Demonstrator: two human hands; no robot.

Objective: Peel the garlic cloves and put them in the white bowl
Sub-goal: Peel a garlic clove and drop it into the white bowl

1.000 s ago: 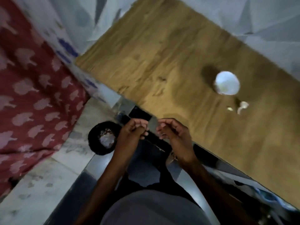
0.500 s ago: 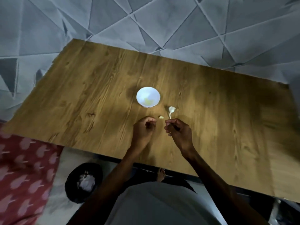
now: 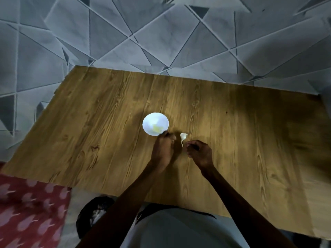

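Note:
The white bowl stands mid-table with yellowish peeled cloves inside. Just right of it lies a white garlic piece with a stem. My left hand is between bowl and garlic, its bunched fingertips pointing down onto the table beside the bowl's near-right rim. They cover the spot where a small loose clove lay, and what they hold is hidden. My right hand rests just right of the garlic stem with fingers curled in and nothing visible in them.
The wooden table reaches to a grey patterned wall. A black bin with pale peel scraps sits on the floor below the table's near edge, left of my body. A red patterned cloth lies at lower left.
The view swung up from the bin to the table. Both hands moved from over the bin to the table beside the bowl. My left hand reached forward over the small loose clove.

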